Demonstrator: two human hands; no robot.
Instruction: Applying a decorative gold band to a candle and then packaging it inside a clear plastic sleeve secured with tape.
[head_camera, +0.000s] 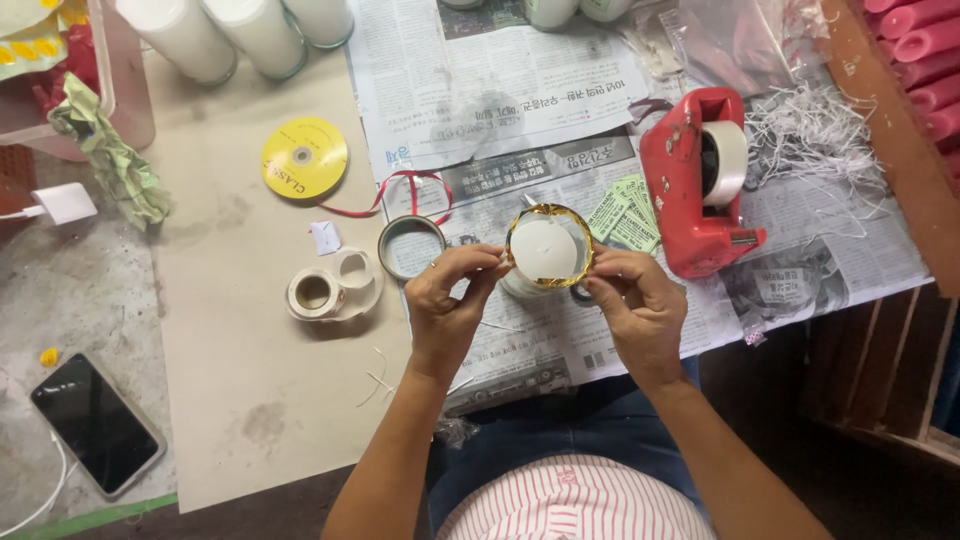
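Observation:
A white candle in a glass jar (545, 250) stands on newspaper (520, 100), its rim wrapped with a gold foil band. My left hand (448, 300) pinches the left side of the gold rim with thumb and fingers. My right hand (635, 305) grips the right side of the same rim. Both hands hold the jar between them over the table's front edge.
A red tape dispenser (698, 180) lies right of the jar, with green paper labels (625, 212) between. To the left lie a tape ring (410, 247), small tape rolls (325, 290), a yellow ribbon spool (304, 157), red ribbon (400, 195). White candles (255, 35) stand behind; a phone (97, 423) lies front left.

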